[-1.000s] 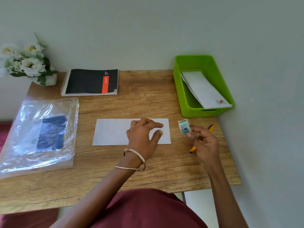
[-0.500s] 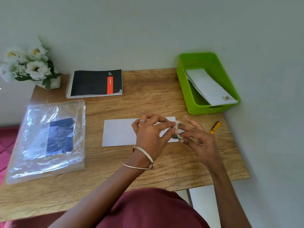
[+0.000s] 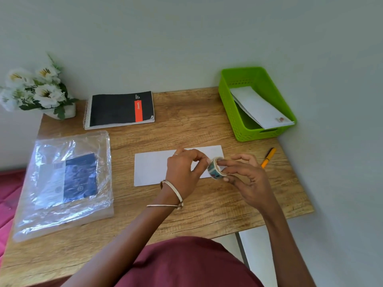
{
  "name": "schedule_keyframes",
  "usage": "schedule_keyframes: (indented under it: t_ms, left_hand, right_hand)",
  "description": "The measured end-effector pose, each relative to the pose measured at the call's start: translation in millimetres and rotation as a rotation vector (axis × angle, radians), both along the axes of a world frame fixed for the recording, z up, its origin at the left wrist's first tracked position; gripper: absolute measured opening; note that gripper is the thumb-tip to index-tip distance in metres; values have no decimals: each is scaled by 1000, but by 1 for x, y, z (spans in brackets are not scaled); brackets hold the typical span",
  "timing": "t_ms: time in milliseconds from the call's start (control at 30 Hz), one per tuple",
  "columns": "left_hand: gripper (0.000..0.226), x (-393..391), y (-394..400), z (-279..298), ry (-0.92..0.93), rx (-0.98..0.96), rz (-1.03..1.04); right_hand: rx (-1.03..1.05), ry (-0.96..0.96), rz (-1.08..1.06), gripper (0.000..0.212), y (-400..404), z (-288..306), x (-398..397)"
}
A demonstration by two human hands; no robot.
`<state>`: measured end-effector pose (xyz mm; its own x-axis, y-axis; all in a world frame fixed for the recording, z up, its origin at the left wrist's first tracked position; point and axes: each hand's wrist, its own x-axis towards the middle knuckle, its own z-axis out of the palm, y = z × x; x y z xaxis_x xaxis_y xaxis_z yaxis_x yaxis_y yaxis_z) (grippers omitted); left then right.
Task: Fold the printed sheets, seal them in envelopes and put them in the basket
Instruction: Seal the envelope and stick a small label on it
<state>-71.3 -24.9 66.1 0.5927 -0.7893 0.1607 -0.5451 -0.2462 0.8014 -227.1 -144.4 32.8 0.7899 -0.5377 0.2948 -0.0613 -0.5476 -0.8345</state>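
Note:
A white envelope [image 3: 151, 168] lies flat in the middle of the wooden table [image 3: 207, 208]. Just above its right end my right hand [image 3: 246, 179] holds a small patterned tape roll [image 3: 214, 168] between thumb and fingers. My left hand [image 3: 183, 172] hovers over the envelope, its fingertips pinching at the roll's edge. A green basket [image 3: 232, 112] stands at the back right with a sealed white envelope [image 3: 261, 108] leaning inside it.
A clear plastic packet of sheets [image 3: 64, 183] lies at the left. A black spiral notebook [image 3: 120, 109] and a pot of white flowers [image 3: 39, 90] sit at the back. An orange pen [image 3: 268, 157] rests near the table's right edge, beside the wall.
My right hand brought the tape roll leftwards from beside the pen to over the envelope's right end. My left hand lifted off the envelope and met the roll.

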Motion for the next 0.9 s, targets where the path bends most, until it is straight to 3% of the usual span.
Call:
schedule_keyframes:
  t_ms: [133,333,400,567,700,900]
  left_hand:
    - [11,4,2,-5,195,58,-39]
    - [21,12,2,1,705,8,190]
    - [19,17,4,-2,683,13,260]
    - [18,18,4,-10,623,29,300]
    - [21,15,4,-13,609,30,275]
    - [20,12,3,-18,578,15,251]
  right_hand:
    - [-13,40,0,20,0,1,-6]
    - [104,75,-134,24,-6,1,-16]
    - [96,153,-273,22,-10,1,-18]
    - [-235,537,-659,17,-27,-14,-15]
    - [-362,654,-677,16,-34,-22,-7]
    - [-375,704,-634,20,-31,-28,-3]
